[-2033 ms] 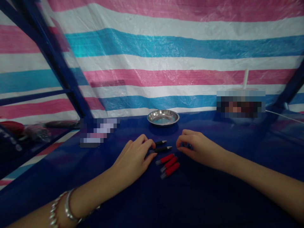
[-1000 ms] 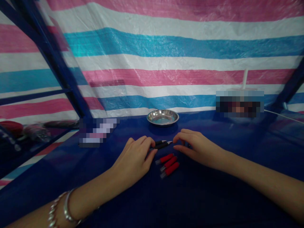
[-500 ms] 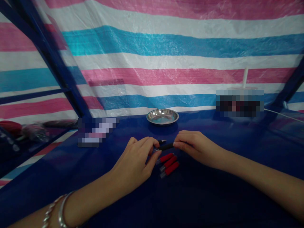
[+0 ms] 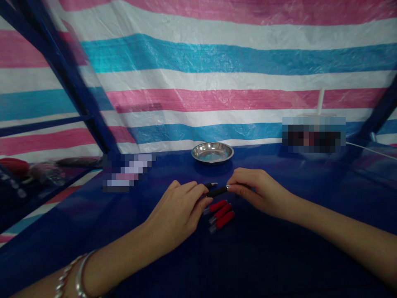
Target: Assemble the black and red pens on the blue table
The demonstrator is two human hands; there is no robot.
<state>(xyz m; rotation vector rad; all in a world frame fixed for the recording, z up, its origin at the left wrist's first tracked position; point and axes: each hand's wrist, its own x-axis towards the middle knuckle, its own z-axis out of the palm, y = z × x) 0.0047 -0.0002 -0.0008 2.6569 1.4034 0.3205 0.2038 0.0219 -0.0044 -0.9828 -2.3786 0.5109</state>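
On the blue cloth (image 4: 279, 256), the left hand (image 4: 178, 209) has its thumb and fingertips pinched shut on the near-left end of a black pen (image 4: 217, 191). The pen's length runs almost straight across between the two hands, rising a little toward the right. A second black pen (image 4: 211, 185) lies just behind it, three red pens (image 4: 221, 212) lie side by side just in front, and a metal dish (image 4: 212, 161) sits farther back. The right hand (image 4: 259, 191) closes its fingertips on the pen's other end, so both hands are equally near.
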